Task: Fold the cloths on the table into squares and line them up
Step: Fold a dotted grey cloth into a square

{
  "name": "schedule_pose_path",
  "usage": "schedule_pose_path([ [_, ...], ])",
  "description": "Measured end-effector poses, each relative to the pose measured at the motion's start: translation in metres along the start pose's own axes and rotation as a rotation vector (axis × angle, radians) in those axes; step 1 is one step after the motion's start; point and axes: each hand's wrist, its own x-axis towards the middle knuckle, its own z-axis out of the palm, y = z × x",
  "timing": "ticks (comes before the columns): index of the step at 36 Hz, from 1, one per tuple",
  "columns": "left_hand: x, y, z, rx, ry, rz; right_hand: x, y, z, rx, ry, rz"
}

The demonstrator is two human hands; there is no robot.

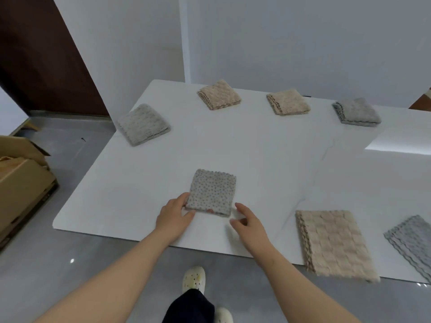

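A grey dotted cloth (212, 191) lies folded into a square near the front edge of the white table (268, 159). My left hand (174, 212) grips its near left corner, fingers under the edge. My right hand (247, 222) hovers just right of its near right corner, fingers relaxed, holding nothing. Folded squares lie along the far side: a light grey cloth (143, 124), a beige cloth (219, 94), a second beige cloth (288, 101) and a grey cloth (356, 111). At the front right lie a larger beige cloth (333, 243) and a grey dotted cloth (412, 238), both partly folded.
Cardboard boxes (21, 180) stand on the grey floor left of the table. A dark wooden door (42, 54) is at the back left. My feet in white shoes (193, 279) stand close to the table's front edge.
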Motion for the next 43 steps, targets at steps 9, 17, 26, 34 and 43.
schedule_pose_path([
  [9,-0.007,0.003,-0.004,0.083,-0.11,-0.016,0.009,0.002,0.004,-0.131,-0.087,0.029],
  [17,-0.009,-0.007,-0.014,0.076,-0.18,0.045,0.004,0.003,0.01,-0.151,-0.03,0.03],
  [26,-0.027,-0.037,-0.017,0.097,-0.164,0.187,-0.019,0.003,0.01,-0.048,-0.031,0.045],
  [34,-0.028,-0.034,-0.021,0.002,-0.09,0.1,-0.022,0.002,0.013,0.105,0.072,0.115],
  [43,-0.008,-0.003,-0.017,-0.154,-0.009,-0.154,-0.01,-0.01,0.024,-0.095,0.115,0.193],
])
